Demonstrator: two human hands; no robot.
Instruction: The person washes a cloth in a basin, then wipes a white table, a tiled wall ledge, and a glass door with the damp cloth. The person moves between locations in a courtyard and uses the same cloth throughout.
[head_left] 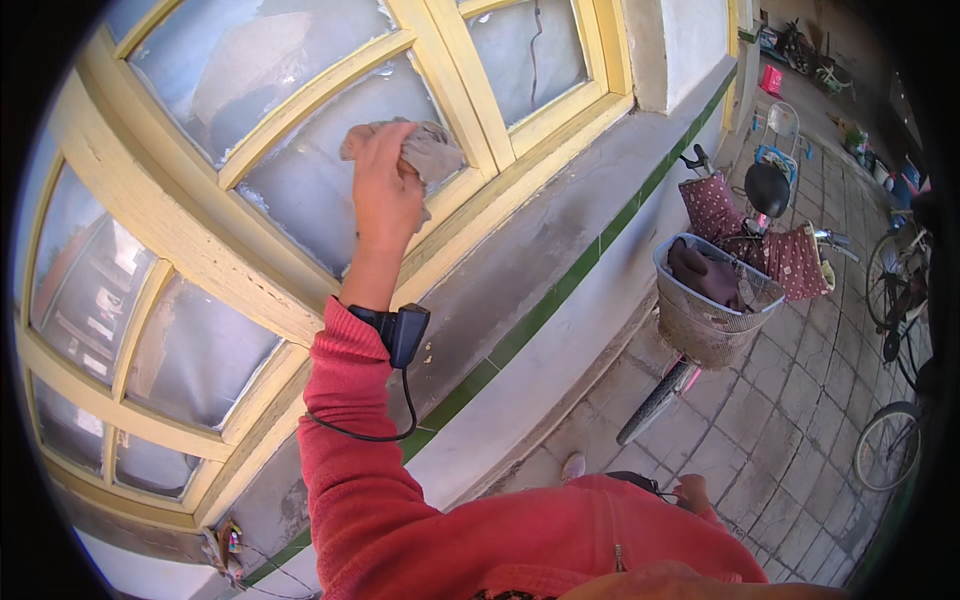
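My left hand (385, 195) is closed on a crumpled grey-beige cloth (432, 152) and presses it against a window pane (310, 190). The pane sits in a pale yellow wooden frame (470, 85) with flaking paint. A black device (408, 335) with a cable is strapped to my left wrist, over the cuff of a red sleeve. Down at my right side, my right hand (692, 490) shows only in part. It is near a dark item (640, 482) at my waist, and its fingers are too small to make out.
A ledge (520, 260) with a green tile strip (560, 290) runs below the window. To the right stands a bicycle with a wire basket (715, 310) holding dark cloth. More bicycles (890, 440) line the far right of the paved ground (780, 430).
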